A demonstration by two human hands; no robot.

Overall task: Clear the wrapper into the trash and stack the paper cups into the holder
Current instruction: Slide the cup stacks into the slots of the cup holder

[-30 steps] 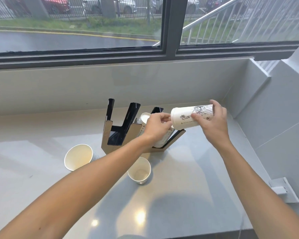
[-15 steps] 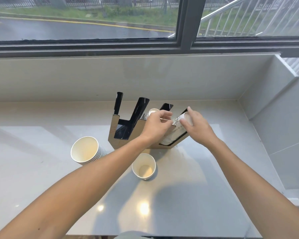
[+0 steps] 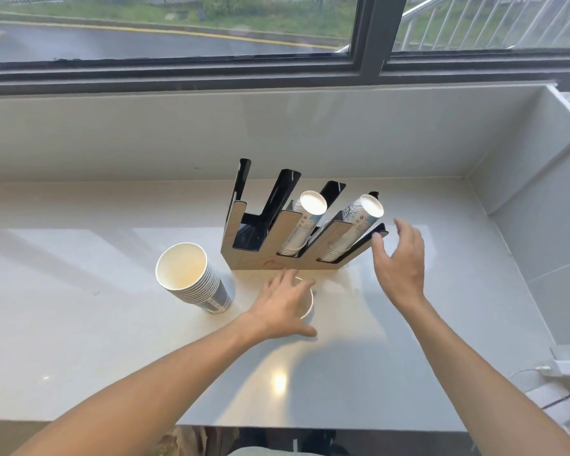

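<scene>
A slanted cup holder point(image 3: 254, 255) with black dividers stands on the white counter point(image 3: 79, 340). One printed cup stack point(image 3: 305, 222) lies in its middle slot and another point(image 3: 354, 227) in its right slot. A tall stack of paper cups point(image 3: 191, 281) stands upright to the holder's left. In front of the holder sits a small paper cup point(image 3: 306, 299), mostly covered by my left hand point(image 3: 283, 307), whose spread fingers rest over its rim. My right hand point(image 3: 400, 261) hovers open just right of the holder, holding nothing. No wrapper is visible.
A raised white ledge and window run along the back; a wall encloses the right side. A white charger with cable point(image 3: 563, 368) lies at the counter's right front corner. The counter's front edge point(image 3: 310, 426) is close to my body.
My right hand put the printed cup stack into the right slot and let go, pulling back to the right. My left hand left the holder and dropped onto the small cup.
</scene>
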